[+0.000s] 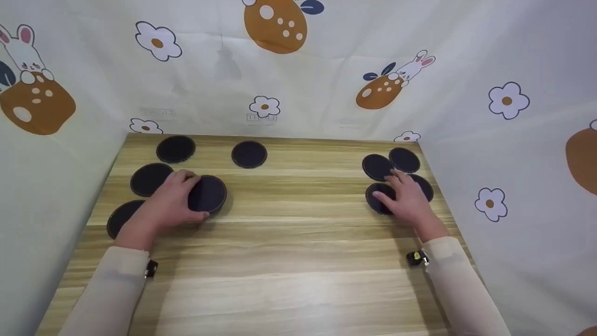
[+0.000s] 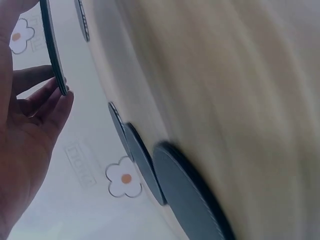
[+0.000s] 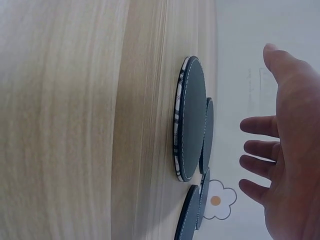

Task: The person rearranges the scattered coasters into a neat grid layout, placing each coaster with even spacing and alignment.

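My left hand [image 1: 172,203] grips a round black coaster [image 1: 208,195] by its edge, thumb at the near side and fingers at the far side. Seen edge-on in the left wrist view, this coaster [image 2: 52,50] is raised off the table. Over the right-hand group my right hand [image 1: 410,198] hovers with fingers spread and holds nothing. Beneath its thumb lies a near coaster [image 1: 380,187]; another coaster [image 1: 377,166] is by its fingertips. The hand partly covers a third coaster [image 1: 424,187]. The right wrist view shows a gap between that hand and the coaster [image 3: 192,120].
Along the left side lie three coasters, the far one [image 1: 176,149], a middle one [image 1: 149,179] and a near one [image 1: 122,217] partly behind my wrist. A single coaster [image 1: 249,154] lies at the back. Printed cloth [image 1: 317,84] walls the wooden table [image 1: 289,242].
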Tool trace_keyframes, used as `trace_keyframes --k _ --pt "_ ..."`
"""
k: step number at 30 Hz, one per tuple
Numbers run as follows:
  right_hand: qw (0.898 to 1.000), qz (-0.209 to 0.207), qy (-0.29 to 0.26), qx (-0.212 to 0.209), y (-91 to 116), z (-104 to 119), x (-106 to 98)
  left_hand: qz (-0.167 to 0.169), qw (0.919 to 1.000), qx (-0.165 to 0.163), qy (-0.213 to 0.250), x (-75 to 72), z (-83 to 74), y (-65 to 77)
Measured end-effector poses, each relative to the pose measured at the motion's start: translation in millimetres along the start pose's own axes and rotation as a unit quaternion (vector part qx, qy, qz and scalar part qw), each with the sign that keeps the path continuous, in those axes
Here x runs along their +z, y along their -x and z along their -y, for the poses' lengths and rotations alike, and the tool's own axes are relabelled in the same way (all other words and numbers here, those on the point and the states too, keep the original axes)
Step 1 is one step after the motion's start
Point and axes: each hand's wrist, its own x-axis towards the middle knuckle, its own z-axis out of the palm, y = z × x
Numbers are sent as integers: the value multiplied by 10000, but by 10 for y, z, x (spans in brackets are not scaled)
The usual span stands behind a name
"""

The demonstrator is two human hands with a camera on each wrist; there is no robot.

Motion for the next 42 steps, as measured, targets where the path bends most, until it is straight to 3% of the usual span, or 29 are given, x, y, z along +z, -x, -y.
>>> trace_keyframes --k 8,21,35,42 --pt "9999 -143 -24 -73 37 -10 0 -24 9997 239 84 20 -156 -285" --pt "9997 -223 -49 -85 80 -44 -25 26 9974 705 154 66 -385 -862" --pt "9998 -159 -76 59 134 -63 -82 83 9965 825 144 181 -656 -1398" --pt "9998 -133 -69 130 156 -89 -89 230 9973 689 104 254 -754 -1603"
